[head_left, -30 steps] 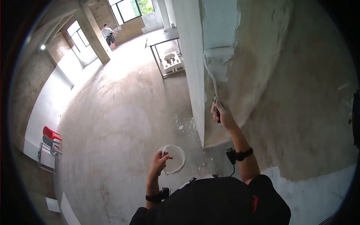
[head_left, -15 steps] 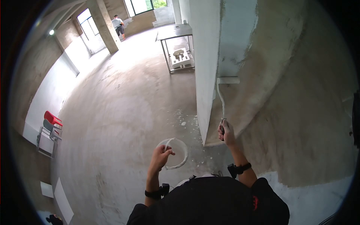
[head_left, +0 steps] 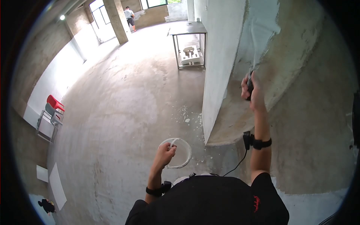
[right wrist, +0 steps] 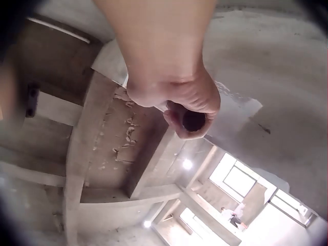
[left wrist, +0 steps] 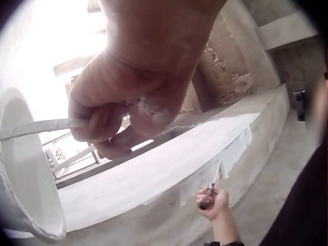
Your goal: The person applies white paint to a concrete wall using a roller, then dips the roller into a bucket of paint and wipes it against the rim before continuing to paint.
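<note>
Head view shows a grey floor (head_left: 112,120) stretching away beyond the left fingers, its far part bleached by glare. Close to the right fingers rises a wall (head_left: 221,90), cut off by the top edge; a white patch (head_left: 262,22) covers part of it just beyond those fingers. Well ahead of the left fingers stands a metal-framed table (head_left: 190,28); whether its right side touches the wall or slips behind it, I can't tell. Farther off, a second person (head_left: 130,17) is too small for the hands to be made out. Nearer than both sets of fingers, a black shirt (head_left: 210,202) runs out at the bottom and hides what lies under it.

Just beside the left fingers is a white bucket (head_left: 190,152), rim showing; its base is out of sight, the left wrist view crops its side, and how full it is can't be told. The left hand (head_left: 165,155) has its fingers curled round the bucket's bail (left wrist: 38,128). The right hand (head_left: 254,92), slightly blurred, wraps its fingers round a paint tool (right wrist: 193,122), only the dark butt of its grip showing below the palm. Beyond those fingers its pale shaft (head_left: 254,48) fades into the white patch, where the working end is indistinct.
</note>
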